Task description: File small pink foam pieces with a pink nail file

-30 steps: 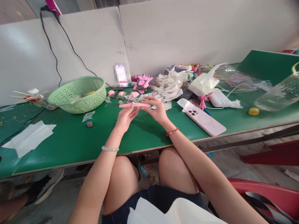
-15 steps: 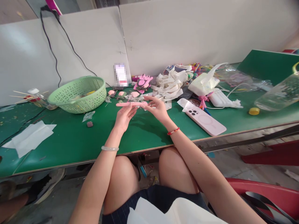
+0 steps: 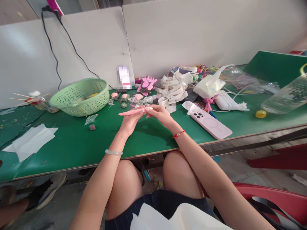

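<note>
A person is sitting at a long workbench with a green top (image 3: 72,140), backed by white partition boards (image 3: 192,32). Across the bench, a pale green plastic basket (image 3: 79,99) is holding a few small bits, a pink-cased phone (image 3: 211,123) is lying face down, and a tangle of white paper strips (image 3: 174,89) is heaped towards the back. Nearer the hands, a pink and dark cut-out shape (image 3: 146,85) is lying by a loose row of small pink-and-green pieces (image 3: 124,96), which appear to be formed already, though they are too small to judge closely. The work in hand is happening just above the bench's middle, where a tapered pink strip (image 3: 131,111) is lying across the fingers of the left hand (image 3: 130,121), its point aimed away to the left. The left hand is curling closed around it, while the right hand (image 3: 160,115) is pinching its thick end between the fingertips. The strip seems not yet joined to any other piece, and how much remains beyond it cannot be told.
</note>
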Available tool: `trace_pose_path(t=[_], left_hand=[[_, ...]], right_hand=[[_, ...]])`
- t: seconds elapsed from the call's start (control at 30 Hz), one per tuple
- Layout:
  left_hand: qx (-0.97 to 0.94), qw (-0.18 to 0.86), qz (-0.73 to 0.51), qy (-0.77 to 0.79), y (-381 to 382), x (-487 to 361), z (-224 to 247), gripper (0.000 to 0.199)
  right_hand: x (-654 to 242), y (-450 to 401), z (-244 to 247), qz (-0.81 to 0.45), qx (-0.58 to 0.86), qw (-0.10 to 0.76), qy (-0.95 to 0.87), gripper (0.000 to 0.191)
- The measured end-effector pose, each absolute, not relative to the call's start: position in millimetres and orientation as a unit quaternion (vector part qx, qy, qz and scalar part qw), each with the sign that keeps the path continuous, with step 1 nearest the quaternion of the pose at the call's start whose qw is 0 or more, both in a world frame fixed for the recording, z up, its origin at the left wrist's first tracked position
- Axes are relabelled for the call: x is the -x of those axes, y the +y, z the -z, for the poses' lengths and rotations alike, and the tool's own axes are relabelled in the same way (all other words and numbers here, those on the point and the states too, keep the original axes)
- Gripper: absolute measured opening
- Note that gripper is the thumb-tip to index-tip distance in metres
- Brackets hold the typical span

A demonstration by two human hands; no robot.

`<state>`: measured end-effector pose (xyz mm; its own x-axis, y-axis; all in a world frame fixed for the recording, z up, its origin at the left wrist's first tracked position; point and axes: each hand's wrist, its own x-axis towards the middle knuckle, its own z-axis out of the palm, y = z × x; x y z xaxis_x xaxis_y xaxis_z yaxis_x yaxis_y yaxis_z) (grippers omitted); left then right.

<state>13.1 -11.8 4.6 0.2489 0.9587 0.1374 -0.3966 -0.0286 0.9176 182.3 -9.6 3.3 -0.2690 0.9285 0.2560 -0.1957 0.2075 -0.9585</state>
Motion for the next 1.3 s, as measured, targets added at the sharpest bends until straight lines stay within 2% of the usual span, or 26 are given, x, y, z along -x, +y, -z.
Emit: trace_pose_path(t=[0.23, 0.4, 0.6, 0.67, 0.87, 1.13, 1.3], left_hand=[[-0.477, 0.616, -0.553, 0.295, -11, -13, -6, 0.028], [-0.489, 0.612, -0.548, 0.295, -14, -13, -8, 0.037], [-0.519, 0.594, -0.545, 0.286, -15, -13, -8, 0.025], [-0.516, 0.595, -0.545, 0.288, -15, -13, -8, 0.027], [-0.457, 0.63, -0.563, 0.278, -13, -13, -10, 0.054], [-0.421, 0.597, -0.594, 0.337, -10, -12, -5, 0.04], [-0.446, 0.567, -0.597, 0.351, -9, -11, -3, 0.042]], right_hand=[[-183, -13, -7, -0.583, 0.324, 0.496, -0.557, 0.046], [-183, -13, -8, -0.61, 0.304, 0.49, -0.543, 0.044], [-183, -14, -8, -0.631, 0.297, 0.481, -0.531, 0.039], [-184, -14, -9, -0.633, 0.293, 0.486, -0.526, 0.035], [-185, -11, -5, -0.602, 0.299, 0.52, -0.527, 0.033], [-185, -6, -1, -0.543, 0.331, 0.542, -0.55, 0.044], [-184, -3, 2, -0.509, 0.364, 0.53, -0.572, 0.049]])
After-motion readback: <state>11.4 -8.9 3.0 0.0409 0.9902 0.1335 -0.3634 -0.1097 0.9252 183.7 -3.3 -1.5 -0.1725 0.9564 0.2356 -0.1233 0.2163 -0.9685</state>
